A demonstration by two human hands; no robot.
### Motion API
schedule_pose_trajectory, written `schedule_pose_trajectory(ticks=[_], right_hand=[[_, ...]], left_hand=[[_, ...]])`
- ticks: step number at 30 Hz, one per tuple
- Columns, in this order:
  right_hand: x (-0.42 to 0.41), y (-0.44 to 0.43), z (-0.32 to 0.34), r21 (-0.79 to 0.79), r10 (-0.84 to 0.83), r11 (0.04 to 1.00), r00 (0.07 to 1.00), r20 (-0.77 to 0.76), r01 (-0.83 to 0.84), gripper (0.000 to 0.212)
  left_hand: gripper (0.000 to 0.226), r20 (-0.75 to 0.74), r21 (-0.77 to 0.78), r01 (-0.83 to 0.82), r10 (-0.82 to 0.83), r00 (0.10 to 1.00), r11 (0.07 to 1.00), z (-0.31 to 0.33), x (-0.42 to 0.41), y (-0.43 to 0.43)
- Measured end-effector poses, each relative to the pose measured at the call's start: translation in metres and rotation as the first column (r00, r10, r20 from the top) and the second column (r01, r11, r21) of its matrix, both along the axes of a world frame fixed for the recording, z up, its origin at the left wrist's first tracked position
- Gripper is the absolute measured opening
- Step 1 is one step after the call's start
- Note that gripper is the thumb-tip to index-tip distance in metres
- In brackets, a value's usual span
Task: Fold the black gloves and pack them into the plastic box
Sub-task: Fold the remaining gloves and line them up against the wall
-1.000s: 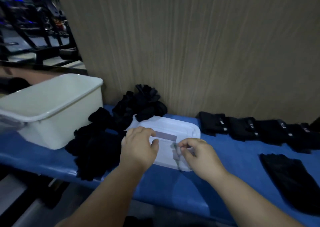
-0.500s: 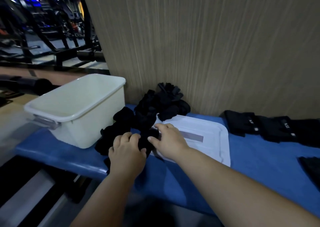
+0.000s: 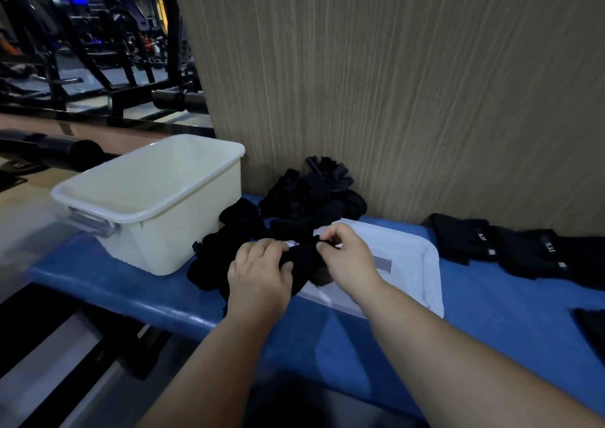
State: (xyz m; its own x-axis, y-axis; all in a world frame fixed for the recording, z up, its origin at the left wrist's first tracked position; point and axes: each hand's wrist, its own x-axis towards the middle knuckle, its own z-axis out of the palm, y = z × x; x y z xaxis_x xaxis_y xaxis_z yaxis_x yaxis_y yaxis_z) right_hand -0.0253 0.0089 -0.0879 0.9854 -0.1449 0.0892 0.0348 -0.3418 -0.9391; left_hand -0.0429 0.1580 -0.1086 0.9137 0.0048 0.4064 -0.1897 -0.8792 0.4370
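Head view records a tan wood-grain wall panel [image 3: 393,84] rising behind a blue padded bench [image 3: 507,313]. On the bench's left end stands a cream rectangular plastic box [image 3: 183,211], open-topped, with a clear latch handle [image 3: 90,223] on its near-left end. To its right a white flat plastic lid [image 3: 409,257] lies on the padding. A loose pile of black gloves [image 3: 307,198] sits between box and lid, against the panel. Further right, a row of folded black gloves with white markings [image 3: 510,247] lies along the panel's foot.

One crumpled black glove [image 3: 304,257] is held just above the lid's left edge. Its long axis runs roughly left to right between the hands. Which end is the cuff cannot be determined.

Left hand [image 3: 258,277] grips the glove's left end, fingers curled over it. Right hand [image 3: 350,260] pinches the right end with bent fingertips.
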Motion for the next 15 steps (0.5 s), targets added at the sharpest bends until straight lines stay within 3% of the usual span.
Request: schedule_pose_trajectory(ticks=[6,15], right_hand=[[-0.002,-0.032,0.004,0.206,-0.102,0.973,0.995,-0.021,0.104,0.017],[-0.021,-0.101,-0.001,0.338,-0.298,0.883,0.946,-0.132,0.325,0.013]], left_hand=[[0.033,-0.053,0.039,0.007,-0.005,0.999,0.999,0.001,0.001,-0.01],[0.029,-0.081,0.048,0.068,-0.064,0.995,0.997,0.004,0.0,-0.034]])
